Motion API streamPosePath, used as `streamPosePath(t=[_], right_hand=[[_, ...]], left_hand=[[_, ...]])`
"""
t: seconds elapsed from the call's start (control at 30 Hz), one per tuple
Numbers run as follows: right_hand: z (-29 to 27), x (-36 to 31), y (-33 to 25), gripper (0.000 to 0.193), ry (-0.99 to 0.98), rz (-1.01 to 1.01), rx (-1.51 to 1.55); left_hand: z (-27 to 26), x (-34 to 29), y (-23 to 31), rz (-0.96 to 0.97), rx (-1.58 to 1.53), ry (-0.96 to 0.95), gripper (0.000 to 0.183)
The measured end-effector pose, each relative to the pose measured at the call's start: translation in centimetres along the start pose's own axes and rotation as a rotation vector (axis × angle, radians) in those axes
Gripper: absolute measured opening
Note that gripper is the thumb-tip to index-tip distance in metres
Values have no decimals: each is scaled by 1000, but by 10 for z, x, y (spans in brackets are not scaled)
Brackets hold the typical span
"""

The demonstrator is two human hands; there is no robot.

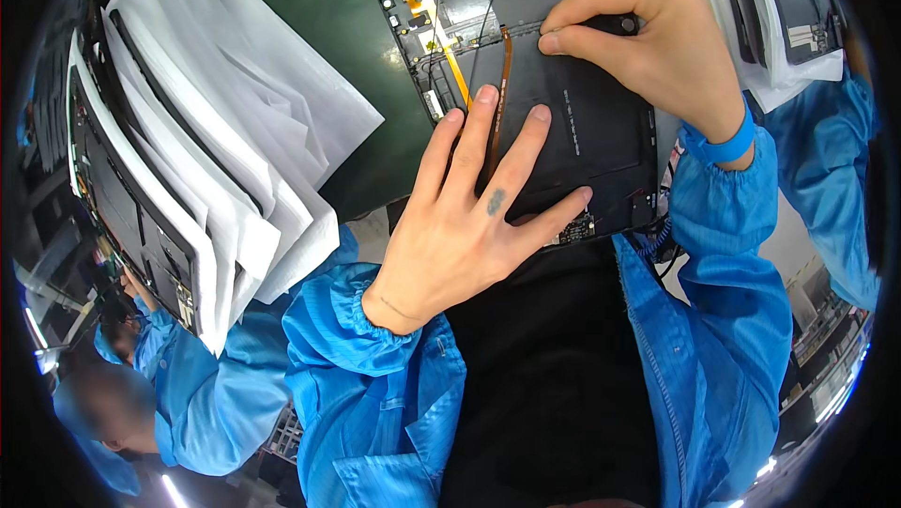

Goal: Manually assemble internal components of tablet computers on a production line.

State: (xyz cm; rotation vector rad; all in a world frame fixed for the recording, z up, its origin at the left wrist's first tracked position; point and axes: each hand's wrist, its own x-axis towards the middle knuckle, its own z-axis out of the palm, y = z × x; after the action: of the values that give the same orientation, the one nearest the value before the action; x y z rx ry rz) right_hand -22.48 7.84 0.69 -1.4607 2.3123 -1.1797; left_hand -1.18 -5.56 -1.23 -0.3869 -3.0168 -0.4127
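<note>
A black tablet housing with its inner side up lies in front of me, slightly turned. My left hand rests on its lower left part, fingers spread and flat. A yellow flex cable and a brown-orange flex cable run down toward these fingers, their lower ends partly covered. Between them lies a thin black wire. My right hand, with a blue wrist band, reaches over the housing's upper right. Its thumb and index finger are pinched low over the surface; whatever they hold is hidden.
On the left, a row of similar black housings stands interleaved with white sheets. Another such stack is at the upper right. The tabletop is dark green. People in blue workwear sit at the left and right.
</note>
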Motion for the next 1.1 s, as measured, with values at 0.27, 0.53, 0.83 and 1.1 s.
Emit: streamPosePath(t=[0.27,0.53,0.83,1.1], right_hand=[[0,2,-11,13,20,-22,-78],[1,0,7,14,48,6,99],[-5,7,-11,13,-2,109,168],[-2,10,-18,14,-25,139,21]], left_hand=[[5,1,-6,-1,12,44,44],[-3,9,-3,-91,-98,6,53],[-2,24,-2,-204,-63,39,61],[2,35,-3,-235,-38,68,61]])
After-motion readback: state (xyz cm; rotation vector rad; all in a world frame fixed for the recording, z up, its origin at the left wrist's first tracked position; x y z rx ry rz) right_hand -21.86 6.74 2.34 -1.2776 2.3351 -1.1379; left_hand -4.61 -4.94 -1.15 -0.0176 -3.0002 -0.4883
